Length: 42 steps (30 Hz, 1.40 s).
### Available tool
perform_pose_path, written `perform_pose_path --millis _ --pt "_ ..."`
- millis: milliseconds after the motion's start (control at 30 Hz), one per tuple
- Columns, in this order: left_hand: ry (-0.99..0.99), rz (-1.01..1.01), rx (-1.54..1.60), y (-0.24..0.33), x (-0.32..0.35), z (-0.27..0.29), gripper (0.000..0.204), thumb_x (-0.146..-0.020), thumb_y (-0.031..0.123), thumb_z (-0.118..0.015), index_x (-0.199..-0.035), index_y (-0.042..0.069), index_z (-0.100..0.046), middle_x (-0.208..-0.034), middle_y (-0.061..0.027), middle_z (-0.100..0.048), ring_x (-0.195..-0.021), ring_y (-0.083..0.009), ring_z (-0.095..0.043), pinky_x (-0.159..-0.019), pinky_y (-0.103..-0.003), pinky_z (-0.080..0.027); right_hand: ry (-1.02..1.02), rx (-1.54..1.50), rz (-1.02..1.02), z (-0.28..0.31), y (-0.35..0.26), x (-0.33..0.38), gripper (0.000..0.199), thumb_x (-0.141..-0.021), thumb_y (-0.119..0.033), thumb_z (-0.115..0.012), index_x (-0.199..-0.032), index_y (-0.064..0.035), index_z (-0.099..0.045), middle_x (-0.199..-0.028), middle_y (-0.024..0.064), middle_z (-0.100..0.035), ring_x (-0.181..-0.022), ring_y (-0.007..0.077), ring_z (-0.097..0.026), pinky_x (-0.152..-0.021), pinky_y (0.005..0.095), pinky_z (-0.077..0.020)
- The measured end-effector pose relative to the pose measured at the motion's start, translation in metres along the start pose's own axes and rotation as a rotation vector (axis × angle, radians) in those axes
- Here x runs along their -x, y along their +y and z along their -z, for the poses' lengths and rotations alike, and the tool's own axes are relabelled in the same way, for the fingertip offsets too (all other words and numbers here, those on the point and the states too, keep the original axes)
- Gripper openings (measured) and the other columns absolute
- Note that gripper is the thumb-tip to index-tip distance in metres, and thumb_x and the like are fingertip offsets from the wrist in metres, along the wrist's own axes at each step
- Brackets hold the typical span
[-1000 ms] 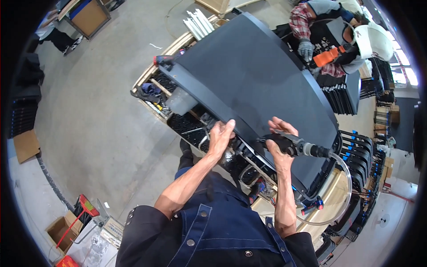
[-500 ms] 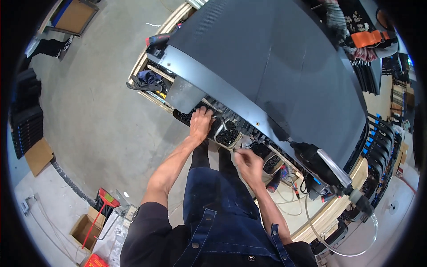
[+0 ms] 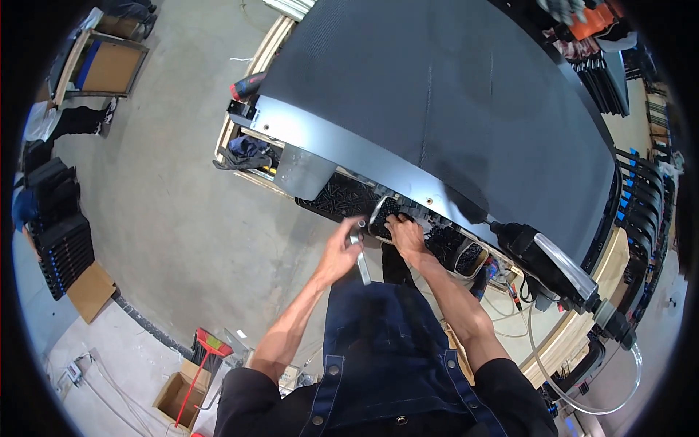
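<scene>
Both hands have shifted since half a second ago: the left hand (image 3: 336,256) has come off the tray area and now pinches a small grey metal bracket (image 3: 360,256) in front of the body, while the right hand (image 3: 405,237) has gone forward into a tray of black screws (image 3: 386,211). The hands are close together but not touching. The left is closed on the bracket; the right's fingertips are curled down among the screws, and I cannot tell whether they have hold of one.

That bracket looks like a thin, stiff strip, light and probably smooth, so a pinch near its upper end, as now, seems the sure grip. The screws should be small, hard and apt to roll; best picked one at a time between fingertip and thumb.

Just beyond the tray, a large dark curved panel (image 3: 466,87) with a pale metal edge lies over the wooden bench (image 3: 590,306), hiding most of it. To the right a black power tool with hose (image 3: 553,266) rests at the panel's near edge. At the far right another person's gloved hand is cut off by the rim. The bracket's lower end blurs against the dark apron.
</scene>
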<state>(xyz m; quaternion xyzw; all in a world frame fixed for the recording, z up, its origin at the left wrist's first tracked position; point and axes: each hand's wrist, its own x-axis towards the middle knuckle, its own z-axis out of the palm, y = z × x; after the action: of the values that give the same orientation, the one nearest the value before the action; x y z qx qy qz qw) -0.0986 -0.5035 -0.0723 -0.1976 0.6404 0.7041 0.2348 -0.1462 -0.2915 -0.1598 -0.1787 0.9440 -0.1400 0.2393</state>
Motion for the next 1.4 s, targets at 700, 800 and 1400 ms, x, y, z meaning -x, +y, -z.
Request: perform_pose_path --millis 700,800,1400 --pt "-0.031 -0.422 0.104 0.124 0.117 -0.178 0.028 -0.106 0.027 -0.053 -0.113 0.000 -0.057 -0.081 -0.0013 -0.055 -0.065 -0.0081 -0.055 -0.061 -0.024 -0.045 0.622 -0.971 0.411 0.256 -0.005 0.188 0.023 -0.079 0.004 -0.080 -0.101 0.0020 -0.073 -0.091 0.0142 -0.073 -0.079 0.0201 -0.071 -0.067 0.0271 -0.0551" --pt "0.091 -0.548 -0.080 0.142 0.132 -0.200 0.023 -0.103 0.018 -0.056 -0.120 0.002 -0.061 -0.087 -0.0058 -0.057 -0.069 -0.0133 -0.057 -0.064 -0.028 -0.048 0.738 -0.879 0.499 0.264 0.000 0.201 0.024 -0.078 0.006 -0.080 -0.100 0.0017 -0.072 -0.092 0.0149 -0.073 -0.079 0.0221 -0.071 -0.067 0.0280 -0.0552" --pt "0.200 -0.259 0.213 0.101 0.084 -0.197 0.033 -0.089 0.032 -0.079 -0.102 0.002 -0.072 -0.084 0.0007 -0.067 -0.077 -0.0059 -0.059 -0.066 -0.023 -0.048 0.468 -0.621 0.379 0.261 0.013 0.188 0.010 -0.087 0.000 -0.073 -0.097 0.0016 -0.070 -0.093 0.0157 -0.070 -0.076 0.0239 -0.069 -0.066 0.0312 -0.0544"
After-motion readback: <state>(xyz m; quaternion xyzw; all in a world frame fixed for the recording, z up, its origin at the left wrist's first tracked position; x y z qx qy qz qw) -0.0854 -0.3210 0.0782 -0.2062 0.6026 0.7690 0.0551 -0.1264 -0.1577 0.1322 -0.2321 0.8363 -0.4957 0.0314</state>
